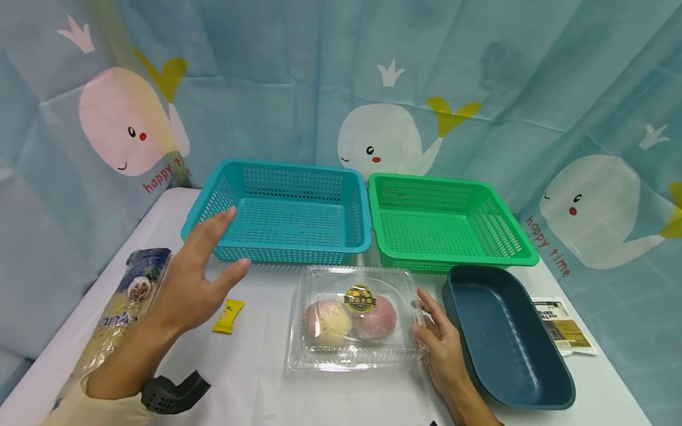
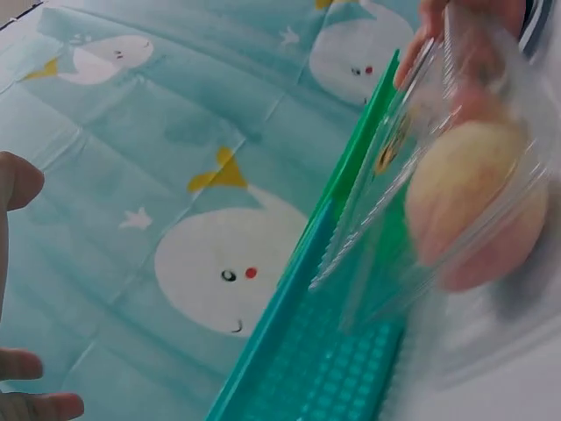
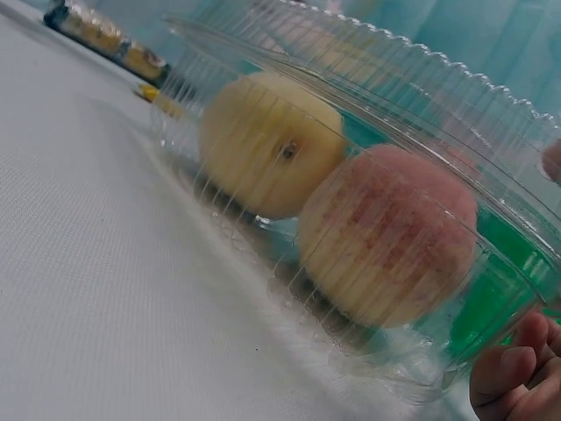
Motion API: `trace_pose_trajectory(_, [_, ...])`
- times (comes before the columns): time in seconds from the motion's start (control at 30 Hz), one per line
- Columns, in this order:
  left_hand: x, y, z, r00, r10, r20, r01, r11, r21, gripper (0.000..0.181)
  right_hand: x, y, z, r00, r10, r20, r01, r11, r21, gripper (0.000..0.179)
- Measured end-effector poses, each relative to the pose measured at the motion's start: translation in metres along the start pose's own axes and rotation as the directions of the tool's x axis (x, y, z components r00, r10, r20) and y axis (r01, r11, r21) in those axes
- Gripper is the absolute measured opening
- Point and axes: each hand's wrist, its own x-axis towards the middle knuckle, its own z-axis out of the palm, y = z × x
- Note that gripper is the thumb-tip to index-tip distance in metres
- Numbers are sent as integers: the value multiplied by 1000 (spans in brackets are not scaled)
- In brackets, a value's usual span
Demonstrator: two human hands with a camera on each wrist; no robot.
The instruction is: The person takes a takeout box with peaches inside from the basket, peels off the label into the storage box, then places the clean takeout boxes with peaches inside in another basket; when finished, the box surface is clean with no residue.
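A clear plastic clamshell box [image 1: 354, 355] sits mid-table with two peaches inside, a yellowish peach [image 1: 327, 322] and a redder peach [image 1: 376, 318]. A black and gold label [image 1: 359, 299] is on its lid. My right hand [image 1: 444, 349] grips the box's right edge. In the right wrist view, the thumb [image 3: 504, 377] is at a lower corner of the box. My left hand [image 1: 194, 281] is raised to the left of the box, fingers and thumb spread, holding nothing. Below it lie a yellow wrapped candy [image 1: 228, 316] and a long printed food packet [image 1: 119, 313].
A blue basket [image 1: 290, 254] and a green basket [image 1: 453, 260] stand side by side behind the box. To the right is a dark blue tub [image 1: 511, 337], with a small white and brown packet [image 1: 567, 331] beyond it. A whale-print curtain [image 1: 298, 89] hangs behind the table.
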Motion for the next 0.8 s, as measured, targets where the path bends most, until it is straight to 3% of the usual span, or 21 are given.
trace_pose_trajectory(0.13, [-10, 2, 11, 998, 49, -36, -51, 997, -62, 69, -2, 0, -1, 1000, -10, 3, 10, 1000, -8, 61])
trace_pose_trajectory(0.3, [-19, 5, 23, 998, 51, -46, -56, 992, -112, 70, -3, 0, -2, 1000, -7, 16, 7, 1000, 11, 62])
trace_pose_trajectory(0.57, [-29, 8, 43, 1000, -7, -1, 7, 985, -172, 72, -2, 1, -2, 999, -11, 35, 11, 1000, 21, 63])
trace_pose_trajectory(0.8, [-35, 8, 63, 996, -51, 75, 65, 980, -188, 69, -1, 1, 0, 999, -29, 39, 29, 1000, 8, 63])
